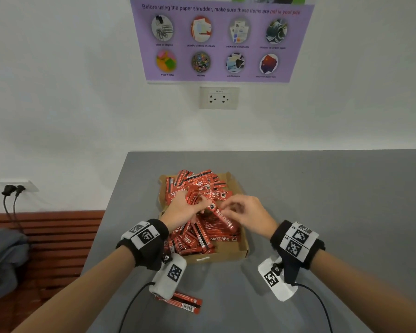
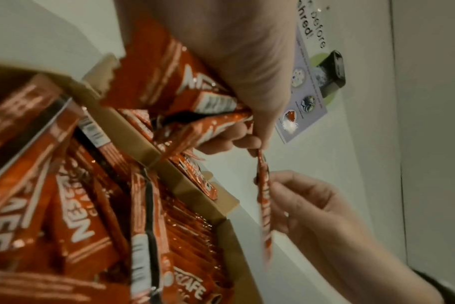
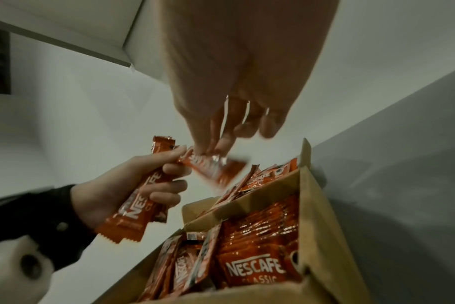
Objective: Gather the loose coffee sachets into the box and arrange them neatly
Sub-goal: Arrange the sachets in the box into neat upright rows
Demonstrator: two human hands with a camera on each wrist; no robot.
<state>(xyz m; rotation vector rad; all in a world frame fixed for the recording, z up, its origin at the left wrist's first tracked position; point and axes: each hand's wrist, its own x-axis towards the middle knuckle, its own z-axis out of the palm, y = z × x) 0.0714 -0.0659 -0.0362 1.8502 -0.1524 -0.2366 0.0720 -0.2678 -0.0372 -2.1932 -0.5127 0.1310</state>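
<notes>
**Kid:** Why is your left hand (image 1: 181, 210) so full?

**Me:** My left grip is wrapped round a little bunch of coffee sachets (image 3: 140, 202). I keep them together so their ends line up. Then they can go into the box (image 1: 238, 254) as one flat stack.

**Kid:** And the other hand?

**Me:** My right hand (image 1: 246, 213) pinches one single sachet (image 1: 222, 218) with its fingertips (image 3: 222, 142). I hold it right beside the bunch, over the middle of the box, so I think I am adding it to the bunch.

**Kid:** Why is the back of the box so messy?

**Me:** Those sachets (image 1: 197, 186) lie piled every which way. The near part has a row standing on edge (image 3: 260, 224) (that part looks neat to me). Standing up, more of them fit.

**Kid:** You missed some!

**Me:** Yes, two sachets (image 1: 183, 302) lie on the grey desk (image 1: 322, 200), near me and well apart from the box. They need picking up too.
</notes>
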